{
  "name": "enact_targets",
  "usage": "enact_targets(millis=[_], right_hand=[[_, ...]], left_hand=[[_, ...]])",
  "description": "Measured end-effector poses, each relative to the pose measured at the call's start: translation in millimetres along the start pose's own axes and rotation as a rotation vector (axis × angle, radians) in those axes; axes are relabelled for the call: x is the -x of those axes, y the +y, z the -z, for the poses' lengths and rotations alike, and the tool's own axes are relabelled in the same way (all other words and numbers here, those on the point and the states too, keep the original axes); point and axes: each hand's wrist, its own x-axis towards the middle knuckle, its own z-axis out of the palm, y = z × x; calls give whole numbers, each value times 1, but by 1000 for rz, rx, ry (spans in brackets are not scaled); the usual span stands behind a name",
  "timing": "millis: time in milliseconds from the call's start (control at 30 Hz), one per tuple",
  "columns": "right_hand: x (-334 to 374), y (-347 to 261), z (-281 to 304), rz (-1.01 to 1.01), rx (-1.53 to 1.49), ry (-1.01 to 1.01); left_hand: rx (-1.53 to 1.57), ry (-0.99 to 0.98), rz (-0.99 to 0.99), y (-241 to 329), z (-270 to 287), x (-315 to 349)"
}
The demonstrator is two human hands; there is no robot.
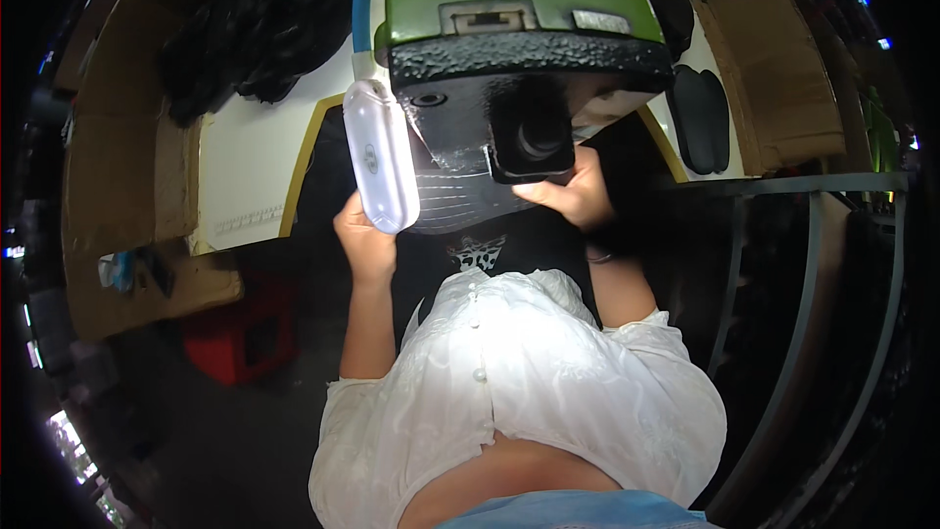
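Observation:
A dark curved piece with rows of pale stitch lines, shaped like a cap visor (452, 200), lies below the head of a green and black sewing machine (519, 10). My left hand (369, 247) is closed at its left edge, with the fingertips partly hidden behind a pale, clear-cased lamp (382, 162). On the right side, my right hand (582, 194) grips the piece with the thumb stretched over its top. The machine's black lower part hides the far side of the piece and the needle area.
Crumpled black material (259, 24) is heaped at the back left of the white tabletop (245, 171). Dark curved pieces (700, 118) lie at the right. Cardboard walls (122, 127) edge the table. A red stool (245, 333) stands low left, and a metal rack (813, 235) stands right.

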Motion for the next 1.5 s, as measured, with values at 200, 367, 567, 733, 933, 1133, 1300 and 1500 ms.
enact_targets(millis=[200, 367, 567, 733, 933, 1133, 1300, 1500], right_hand=[[-7, 12, -38, 110, 49, -14], [-12, 9, -40, 75, 123, -37], [1, 3, -39, 74, 503, -68], [4, -9, 15, 153, 594, 353], [24, -15, 185, 730, 504, 1391], [69, 42, 275, 165, 519, 1404], [67, 55, 253, 141, 762, 1320], [72, 31, 243, 240, 768, 1255]], left_hand=[[-189, -135, 83, 1, 42, -10], [-508, -562, 350, -21, 24, -4], [-882, -439, -217, -78, -47, 22], [-1001, -371, -355, -48, -73, 8], [-1074, -200, -441, -75, -11, -42], [-1357, 233, -658, -49, 40, -146], [-1573, 368, -577, 7, 65, -221], [-1736, 57, -562, 49, 20, -258]])
